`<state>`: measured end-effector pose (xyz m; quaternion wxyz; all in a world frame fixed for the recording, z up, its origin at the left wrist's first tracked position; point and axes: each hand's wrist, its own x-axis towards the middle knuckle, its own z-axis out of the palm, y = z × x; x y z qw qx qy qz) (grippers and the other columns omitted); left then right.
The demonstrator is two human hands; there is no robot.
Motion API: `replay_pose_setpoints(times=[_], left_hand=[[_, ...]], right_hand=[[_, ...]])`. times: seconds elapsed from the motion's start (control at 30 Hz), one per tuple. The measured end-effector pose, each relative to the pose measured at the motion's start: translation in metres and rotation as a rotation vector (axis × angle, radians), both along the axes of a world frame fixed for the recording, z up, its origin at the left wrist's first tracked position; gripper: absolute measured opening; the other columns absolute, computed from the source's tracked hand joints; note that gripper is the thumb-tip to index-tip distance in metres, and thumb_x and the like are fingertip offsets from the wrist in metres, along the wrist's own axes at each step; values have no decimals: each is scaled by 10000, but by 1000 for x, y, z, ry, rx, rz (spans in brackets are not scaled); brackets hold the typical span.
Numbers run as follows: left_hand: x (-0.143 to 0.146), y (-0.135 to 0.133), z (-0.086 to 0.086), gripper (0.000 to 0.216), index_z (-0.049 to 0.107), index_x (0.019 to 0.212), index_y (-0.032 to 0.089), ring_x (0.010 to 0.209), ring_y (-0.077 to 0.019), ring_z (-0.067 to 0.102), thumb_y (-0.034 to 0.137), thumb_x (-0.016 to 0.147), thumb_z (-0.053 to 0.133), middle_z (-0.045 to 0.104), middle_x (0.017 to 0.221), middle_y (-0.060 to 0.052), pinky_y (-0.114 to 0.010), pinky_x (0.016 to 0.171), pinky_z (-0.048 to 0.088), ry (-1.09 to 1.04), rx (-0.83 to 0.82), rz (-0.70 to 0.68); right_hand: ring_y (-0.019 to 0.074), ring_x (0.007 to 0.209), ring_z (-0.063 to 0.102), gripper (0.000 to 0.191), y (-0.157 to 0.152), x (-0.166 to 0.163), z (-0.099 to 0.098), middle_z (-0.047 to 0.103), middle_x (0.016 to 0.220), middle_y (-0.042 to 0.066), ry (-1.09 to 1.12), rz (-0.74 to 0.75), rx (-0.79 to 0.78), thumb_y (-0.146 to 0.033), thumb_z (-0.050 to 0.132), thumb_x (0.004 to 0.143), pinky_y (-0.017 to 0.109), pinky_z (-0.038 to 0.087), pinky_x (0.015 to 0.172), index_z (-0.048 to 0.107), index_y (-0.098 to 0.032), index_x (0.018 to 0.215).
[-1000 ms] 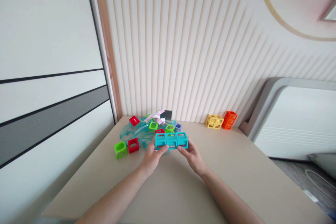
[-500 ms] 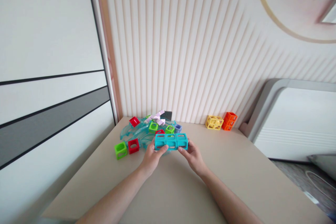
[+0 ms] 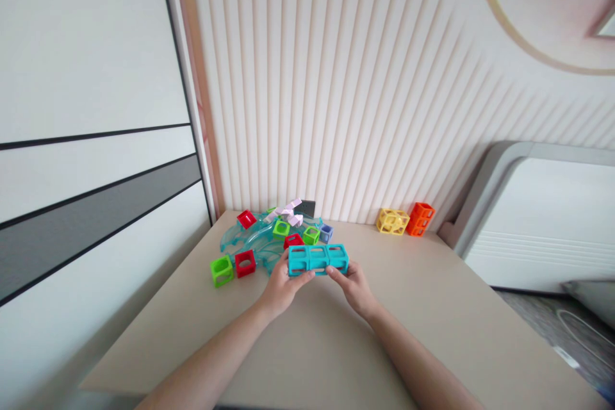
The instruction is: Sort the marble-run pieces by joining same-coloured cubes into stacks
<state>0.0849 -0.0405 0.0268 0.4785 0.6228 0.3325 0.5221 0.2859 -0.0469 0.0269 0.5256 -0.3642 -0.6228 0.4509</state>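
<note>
Pale ribbed wall panelling rises behind a beige worktop, and the turquoise row of three hollow cubes is in front of this wall, between the two hands. At the left end of the row, the left hand has its grip closed around the plastic, with the thumb lying along the lower front edge. At the right end, the right hand holds in a similar way, its thumb pressed at the lower front; the other fingers of both are partly hidden by the row. I cannot tell whether the row touches the worktop. Just behind the row are a red cube, a green cube and a blue-violet cube. Transparent teal track pieces spread behind it and to its left, with lilac pieces over them. Farther left of the row, a hollow lime cube is beside another red one. Well to its right, near the wall, a yellow openwork block is next to an orange stack.
</note>
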Motion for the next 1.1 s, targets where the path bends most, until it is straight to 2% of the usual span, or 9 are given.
replay_pose_setpoints(times=[0.1, 0.2, 0.37, 0.5, 0.6, 0.67, 0.77, 0.9, 1.1], left_hand=[[-1, -1, 1, 441, 660, 1163, 201, 1147, -309, 655, 398, 785, 771, 675, 1282, -115, -457, 1035, 479, -32, -24, -24], [-2, -3, 2, 566, 590, 1244, 210, 1153, -303, 651, 432, 761, 784, 692, 1246, -112, -461, 1030, 473, -97, -66, -59], [-2, -2, 3, 588, 559, 1300, 223, 1186, -291, 626, 527, 815, 695, 696, 1234, -93, -437, 1059, 440, -163, -122, 34], [-1, -2, 7, 570, 589, 1265, 225, 1121, -280, 654, 489, 783, 739, 712, 1175, -74, -433, 1021, 469, -166, -187, 61], [1, -3, 11, 505, 653, 1168, 196, 1180, -290, 617, 454, 752, 775, 659, 1272, -105, -420, 1032, 468, -160, -136, 27], [1, -3, 12, 455, 687, 1091, 184, 1223, -301, 587, 443, 732, 793, 623, 1329, -112, -401, 1031, 472, -145, -110, 13], [1, -3, 10, 428, 689, 1068, 180, 1161, -291, 628, 445, 745, 784, 673, 1256, -109, -399, 1006, 486, -108, -124, -4], [-1, -1, 5, 486, 637, 1177, 187, 1034, -275, 688, 439, 780, 760, 741, 1109, -89, -435, 983, 492, -101, -111, -23], [-4, 1, 1, 482, 644, 1173, 205, 1075, -282, 674, 422, 767, 783, 737, 1115, -76, -413, 985, 489, -72, -24, 6]], right_hand=[[268, 1039, 654, 260, 2, 2, -2, 722, 1144, 42, -4, 25, 24, -493, 733, 820, 432, 526, 937, 771, -261, 933], [285, 1208, 577, 218, 3, 4, 0, 615, 1347, 29, -36, 13, 101, -475, 734, 826, 447, 480, 1020, 776, -288, 931], [290, 1337, 464, 197, 2, 8, 5, 436, 1509, 17, -178, -32, 230, -463, 730, 834, 447, 364, 1136, 786, -274, 841], [313, 1369, 428, 328, -1, 9, 9, 366, 1560, 27, -212, 27, 178, -524, 713, 827, 478, 337, 1154, 766, -281, 1040], [315, 1346, 460, 465, -1, 8, 12, 430, 1529, 29, -108, 65, 92, -586, 660, 846, 513, 356, 1141, 693, -312, 1220], [315, 1296, 513, 495, -1, 7, 13, 486, 1489, 37, -46, 60, 32, -596, 655, 845, 519, 405, 1107, 677, -309, 1248], [319, 1284, 526, 437, -1, 6, 11, 485, 1493, 36, -39, 45, 27, -588, 678, 830, 488, 448, 1077, 738, -287, 1142], [303, 1322, 494, 315, 0, 6, 7, 454, 1516, 9, -86, 45, 101, -556, 686, 840, 451, 412, 1109, 786, -289, 973], [290, 1325, 490, 294, 0, 7, 5, 459, 1509, 18, -88, 61, 143, -521, 663, 874, 440, 397, 1116, 772, -292, 1023]])
